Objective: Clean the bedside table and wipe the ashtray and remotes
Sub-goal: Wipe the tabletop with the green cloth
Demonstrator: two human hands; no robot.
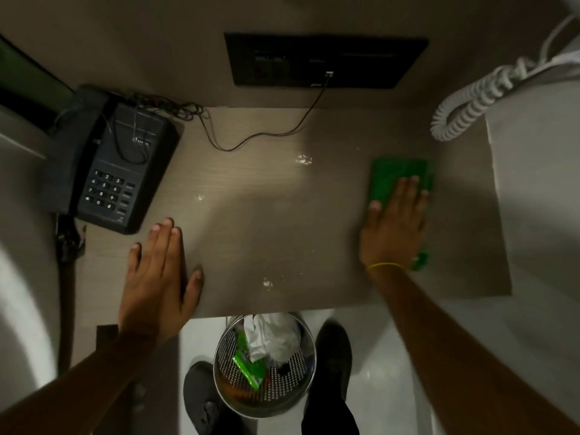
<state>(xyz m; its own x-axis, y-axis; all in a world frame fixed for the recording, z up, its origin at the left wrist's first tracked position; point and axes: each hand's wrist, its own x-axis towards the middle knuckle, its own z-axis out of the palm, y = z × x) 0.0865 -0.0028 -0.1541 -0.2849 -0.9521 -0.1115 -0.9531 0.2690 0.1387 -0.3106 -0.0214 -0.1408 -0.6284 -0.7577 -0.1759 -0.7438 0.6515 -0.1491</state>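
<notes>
1. Right hand (396, 226) lies flat, fingers spread, pressing green cloth (400, 174) on bedside table (282, 233) near its right edge.
2. Left hand (160, 277) flat and empty at front-left edge, bracing.
3. Best: sweep cloth leftward through white specks (303, 159) mid-surface, keeping even pressure.
4. Stop short of phone (116, 171) in back-left corner.
5. Ashtray and remotes not visible.

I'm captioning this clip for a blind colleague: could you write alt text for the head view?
A person's right hand presses a green cloth flat on a bedside table spotted with wet patches, while the left hand rests open on the near edge. A black telephone sits at the left, and a mesh waste bin stands on the floor below.
</notes>
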